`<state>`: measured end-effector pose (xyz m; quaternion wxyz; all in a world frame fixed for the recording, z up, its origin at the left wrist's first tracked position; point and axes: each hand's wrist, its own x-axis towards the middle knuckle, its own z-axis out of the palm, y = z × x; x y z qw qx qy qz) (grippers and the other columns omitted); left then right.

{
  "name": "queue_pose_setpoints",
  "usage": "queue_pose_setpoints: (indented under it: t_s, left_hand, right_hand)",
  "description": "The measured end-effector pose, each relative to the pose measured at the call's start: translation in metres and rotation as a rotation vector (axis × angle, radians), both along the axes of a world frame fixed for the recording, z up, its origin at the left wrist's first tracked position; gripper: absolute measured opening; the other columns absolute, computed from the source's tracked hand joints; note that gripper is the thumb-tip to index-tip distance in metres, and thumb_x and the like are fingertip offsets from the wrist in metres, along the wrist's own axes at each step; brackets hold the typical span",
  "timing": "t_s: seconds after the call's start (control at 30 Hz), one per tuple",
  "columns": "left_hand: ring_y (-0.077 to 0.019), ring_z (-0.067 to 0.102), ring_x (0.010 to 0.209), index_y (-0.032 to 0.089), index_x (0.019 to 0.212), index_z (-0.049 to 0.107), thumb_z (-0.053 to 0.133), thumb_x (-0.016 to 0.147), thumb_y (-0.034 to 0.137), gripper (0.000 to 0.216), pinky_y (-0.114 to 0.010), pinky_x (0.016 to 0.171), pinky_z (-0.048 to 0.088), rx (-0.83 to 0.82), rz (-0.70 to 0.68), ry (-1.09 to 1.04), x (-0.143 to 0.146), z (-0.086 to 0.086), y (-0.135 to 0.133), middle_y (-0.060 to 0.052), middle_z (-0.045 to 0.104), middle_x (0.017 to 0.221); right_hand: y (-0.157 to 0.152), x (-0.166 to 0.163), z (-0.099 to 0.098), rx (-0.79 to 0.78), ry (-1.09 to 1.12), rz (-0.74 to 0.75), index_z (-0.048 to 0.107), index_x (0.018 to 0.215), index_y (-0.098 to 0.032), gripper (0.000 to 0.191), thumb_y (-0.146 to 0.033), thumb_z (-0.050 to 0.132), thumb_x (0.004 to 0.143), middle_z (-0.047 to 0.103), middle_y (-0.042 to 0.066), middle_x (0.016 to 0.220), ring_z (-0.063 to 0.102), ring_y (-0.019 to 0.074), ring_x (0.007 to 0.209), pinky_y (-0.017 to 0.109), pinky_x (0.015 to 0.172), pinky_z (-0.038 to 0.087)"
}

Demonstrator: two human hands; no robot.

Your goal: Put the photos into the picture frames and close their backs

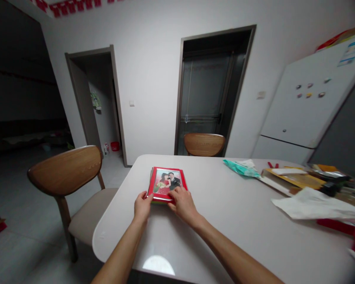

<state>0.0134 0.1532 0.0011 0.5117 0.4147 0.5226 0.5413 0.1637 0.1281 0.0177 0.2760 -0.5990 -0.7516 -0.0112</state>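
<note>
A red picture frame point(182, 179) with a photo of a couple in it lies face up on the white table point(225, 221). Other edges, one of them green, show beneath it, so it seems to lie on a stack of flat things. My left hand point(142, 207) grips its lower left corner, thumb on top, with the other fingers partly hidden. Over the lower right part is my right hand point(183, 203), its bent fingers pressing on the front and closed around the near edge.
To the right on the table lie a teal plastic packet point(242, 169), a yellow envelope point(301, 179), a white sheet point(316, 203) and mixed clutter. One wooden chair point(68, 169) stands at the left, another chair point(204, 144) behind the table. A white fridge point(301, 114) is at the right.
</note>
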Motion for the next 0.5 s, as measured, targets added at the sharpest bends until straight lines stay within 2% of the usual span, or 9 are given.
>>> queue_pose_setpoints:
  t_s: [0.13,0.23,0.33,0.4,0.5]
  left_hand:
    - [-0.0145,0.057,0.076,0.013,0.097,0.051,0.049,0.081,0.028,0.022,-0.032,0.066,0.048,-0.040,-0.072,-0.090,0.003,-0.001,-0.018,-0.005,0.058,0.092]
    - [-0.0130,0.059,0.063,0.010,0.089,0.054,0.053,0.076,0.025,0.020,-0.025,0.058,0.048,-0.013,-0.103,-0.137,0.005,0.002,-0.040,-0.004,0.062,0.075]
    - [-0.0141,0.059,0.059,0.012,0.088,0.054,0.059,0.069,0.030,0.027,-0.023,0.053,0.047,0.053,-0.115,-0.132,0.002,0.016,-0.072,-0.002,0.064,0.069]
    - [-0.0148,0.059,0.062,0.014,0.087,0.056,0.062,0.065,0.030,0.027,-0.023,0.056,0.047,0.132,-0.124,-0.073,-0.002,0.030,-0.097,-0.001,0.064,0.070]
    - [-0.0135,0.057,0.058,0.016,0.092,0.056,0.055,0.071,0.024,0.023,-0.023,0.054,0.047,0.457,-0.131,0.353,-0.003,0.048,-0.133,-0.002,0.063,0.071]
  right_hand:
    - [-0.020,-0.006,0.001,-0.028,-0.042,0.044,0.059,0.082,-0.019,0.022,-0.024,0.061,0.060,0.054,0.005,0.083,0.046,0.0193,0.082,0.031,0.072,0.034]
    - [-0.039,-0.004,0.005,-0.047,0.076,0.102,0.059,0.084,-0.019,0.024,-0.029,0.060,0.062,0.055,0.006,0.089,0.047,0.0203,0.086,0.033,0.075,0.036]
    - [-0.056,0.007,0.014,-0.031,0.402,0.087,0.054,0.101,-0.017,0.041,-0.038,0.054,0.066,0.050,0.010,0.110,0.043,0.0226,0.103,0.037,0.088,0.032]
    - [-0.066,0.013,0.022,-0.052,0.676,0.045,0.047,0.113,-0.017,0.051,-0.044,0.049,0.069,0.045,0.011,0.119,0.039,0.0230,0.110,0.038,0.092,0.029]
    - [-0.082,0.017,0.032,-0.170,1.065,0.014,0.038,0.122,-0.022,0.059,-0.049,0.046,0.070,0.042,0.007,0.125,0.039,0.0226,0.112,0.038,0.089,0.035]
